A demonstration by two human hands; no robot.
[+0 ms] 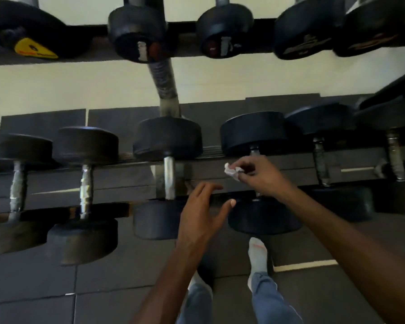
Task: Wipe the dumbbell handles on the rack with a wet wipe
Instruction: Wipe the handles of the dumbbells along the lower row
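Progress looks mid-row, hard to say which are clean: right hand fingers pinch a crumpled wet wipe over the fourth dumbbell's handle on the lower rack. Left hand hovers, fingers spread, holding nothing. Handles further right seem left.

left hand open, right hand apparently pinching

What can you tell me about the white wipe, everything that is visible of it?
The wet wipe is a small white piece, crumpled into a wrinkled wad, and looks like thin soft tissue. The right hand pinches it at the fingertips, so only part of it sticks out to the left. It is held above the lower rack rail, beside the handle of the dumbbell under that hand. Whether it touches the handle cannot be told.
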